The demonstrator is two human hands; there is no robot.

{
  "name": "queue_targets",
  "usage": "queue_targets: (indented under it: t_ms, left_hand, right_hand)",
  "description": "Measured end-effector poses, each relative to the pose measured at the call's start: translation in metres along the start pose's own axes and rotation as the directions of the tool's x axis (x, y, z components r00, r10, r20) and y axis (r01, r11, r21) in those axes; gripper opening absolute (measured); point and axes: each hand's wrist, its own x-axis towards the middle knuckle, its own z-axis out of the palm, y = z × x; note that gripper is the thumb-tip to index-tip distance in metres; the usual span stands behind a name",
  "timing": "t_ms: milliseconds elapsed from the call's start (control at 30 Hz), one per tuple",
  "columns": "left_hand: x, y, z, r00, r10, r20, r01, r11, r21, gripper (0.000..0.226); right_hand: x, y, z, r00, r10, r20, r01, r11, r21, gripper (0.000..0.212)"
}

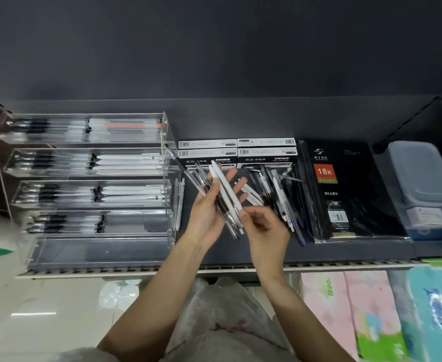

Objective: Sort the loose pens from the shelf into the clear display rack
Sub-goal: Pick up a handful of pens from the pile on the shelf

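White and clear pens (223,202) lie fanned across my left hand (209,207), held loosely, long axes pointing up-left. My right hand (263,226) pinches their lower ends; the clear display rack (89,178) stands left, nearer the left hand.

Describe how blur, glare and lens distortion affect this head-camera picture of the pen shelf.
Head view: wide-angle bend curves the shelf edge; motion blur smears the far left margin and the tissue packs lower right; the clear display rack reflects faint glare; both hands, left hand and right hand, stay fairly sharp.
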Motion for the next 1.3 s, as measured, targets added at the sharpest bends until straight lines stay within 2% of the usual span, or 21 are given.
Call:
queue_targets:
  t_ms: [67, 167, 233, 300, 367, 433, 500, 567, 600, 667, 767, 867, 933, 1000, 1067, 1233, 1300]
  left_hand:
    - [0.000, 0.000, -0.004, 1.000, 0.001, -0.027, -0.001, 1.000, -0.006, 0.023]
    - [-0.003, 0.004, -0.009, 1.000, -0.010, 0.015, 0.008, 0.992, 0.123, 0.024]
    - [-0.008, 0.006, -0.015, 0.995, -0.078, 0.068, 0.061, 0.971, 0.233, 0.024]
    - [-0.015, 0.007, -0.020, 0.979, -0.167, 0.120, 0.120, 0.939, 0.322, 0.017]
    - [-0.023, 0.007, -0.022, 0.957, -0.240, 0.163, 0.168, 0.916, 0.365, 0.016]
    - [-0.030, 0.007, -0.025, 0.935, -0.290, 0.203, 0.205, 0.911, 0.359, 0.020]
    - [-0.035, 0.007, -0.030, 0.927, -0.303, 0.222, 0.215, 0.912, 0.349, 0.024]
    - [-0.039, 0.006, -0.034, 0.926, -0.308, 0.218, 0.217, 0.907, 0.360, 0.027]
    - [-0.041, 0.006, -0.036, 0.923, -0.317, 0.217, 0.221, 0.901, 0.374, 0.030]
    - [-0.044, 0.007, -0.040, 0.914, -0.339, 0.223, 0.223, 0.879, 0.422, 0.035]
    - [-0.046, 0.007, -0.045, 0.905, -0.359, 0.229, 0.229, 0.863, 0.450, 0.035]
    - [-0.045, 0.006, -0.048, 0.927, -0.326, 0.188, 0.238, 0.894, 0.380, 0.035]
    - [-0.042, 0.004, -0.044, 0.954, -0.272, 0.130, 0.226, 0.931, 0.288, 0.031]
    - [-0.039, 0.003, -0.039, 0.971, -0.226, 0.074, 0.206, 0.955, 0.216, 0.029]
    - [-0.036, 0.003, -0.033, 0.986, -0.163, 0.042, 0.148, 0.959, 0.240, 0.032]
    - [-0.035, 0.010, -0.025, 0.996, -0.084, 0.035, 0.067, 0.938, 0.339, 0.046]
    - [-0.033, 0.011, -0.026, 0.994, -0.094, 0.046, 0.075, 0.947, 0.311, 0.048]
  right_hand:
    - [-0.003, 0.000, -0.002, 0.997, -0.005, 0.079, 0.009, 0.999, -0.049, 0.007]
    - [0.006, -0.007, -0.011, 0.986, -0.068, 0.153, 0.086, 0.990, -0.114, 0.007]
    - [0.026, -0.020, -0.016, 0.965, -0.153, 0.213, 0.179, 0.978, -0.106, 0.011]
    - [0.050, -0.037, -0.017, 0.907, -0.217, 0.360, 0.284, 0.947, -0.146, 0.019]
    - [0.072, -0.050, -0.012, 0.814, -0.168, 0.555, 0.324, 0.926, -0.194, 0.026]
    - [0.085, -0.058, -0.005, 0.730, -0.060, 0.681, 0.287, 0.931, -0.226, 0.027]
    - [0.090, -0.058, 0.000, 0.669, 0.014, 0.744, 0.252, 0.936, -0.244, 0.020]
    - [0.090, -0.057, 0.002, 0.645, 0.029, 0.764, 0.258, 0.932, -0.253, 0.012]
    - [0.090, -0.056, 0.003, 0.656, 0.022, 0.754, 0.257, 0.933, -0.251, 0.010]
    - [0.090, -0.058, 0.004, 0.740, -0.003, 0.673, 0.218, 0.947, -0.236, 0.008]
    - [0.090, -0.072, -0.004, 0.874, -0.113, 0.472, 0.220, 0.959, -0.179, 0.007]
    - [0.072, -0.090, -0.017, 0.949, -0.225, 0.220, 0.245, 0.967, -0.068, 0.008]
    - [0.047, -0.094, -0.021, 0.953, -0.284, 0.103, 0.286, 0.958, -0.003, 0.012]
    - [0.017, -0.083, -0.018, 0.942, -0.333, 0.038, 0.334, 0.942, -0.042, 0.011]
    - [-0.012, -0.064, -0.011, 0.918, -0.397, 0.004, 0.396, 0.913, -0.095, 0.008]
    - [-0.052, -0.027, 0.008, 0.869, -0.495, 0.007, 0.491, 0.859, -0.149, 0.005]
    - [-0.059, -0.021, 0.016, 0.840, -0.540, 0.054, 0.539, 0.820, -0.191, 0.005]
